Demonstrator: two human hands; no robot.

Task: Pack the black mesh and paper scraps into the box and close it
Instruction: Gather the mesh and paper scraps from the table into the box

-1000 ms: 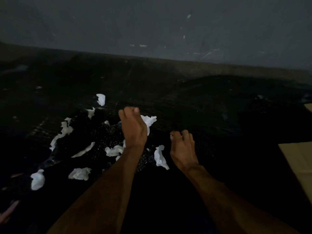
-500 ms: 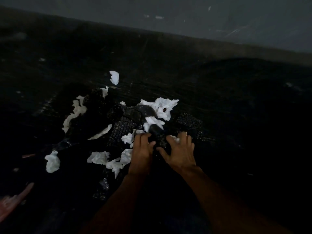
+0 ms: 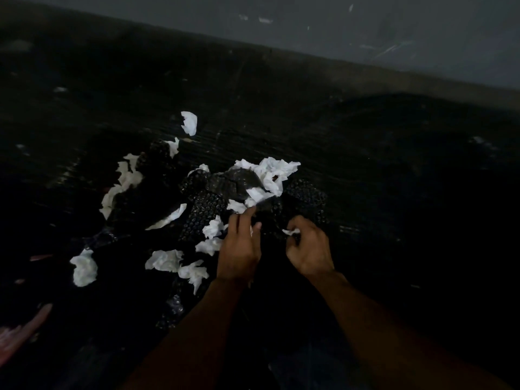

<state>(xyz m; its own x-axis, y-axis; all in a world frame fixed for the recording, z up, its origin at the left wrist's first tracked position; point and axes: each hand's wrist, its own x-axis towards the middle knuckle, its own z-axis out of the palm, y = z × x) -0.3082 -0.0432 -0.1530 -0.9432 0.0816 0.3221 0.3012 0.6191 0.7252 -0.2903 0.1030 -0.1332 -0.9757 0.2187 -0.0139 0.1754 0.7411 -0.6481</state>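
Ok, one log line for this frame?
stage: gathering | left hand: grips crumpled black mesh | right hand: pinches small white paper scrap | other white scraps: loose on dark floor

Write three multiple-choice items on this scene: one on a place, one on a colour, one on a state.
1. Where does the farthest scrap lie relative to the black mesh?
A. beyond it, toward the wall
B. under the right forearm
C. in the left palm

2. What colour are the paper scraps?
A. yellow
B. white
C. red

3. What is the right hand doing?
A. lying flat and open
B. pointing upward
C. pinching a small scrap

Answers:
1 A: it lies alone past the pile, on the wall's side.
2 B: every scrap shows white against the dark floor.
3 C: a white bit shows in its grip, with the fingers curled in.
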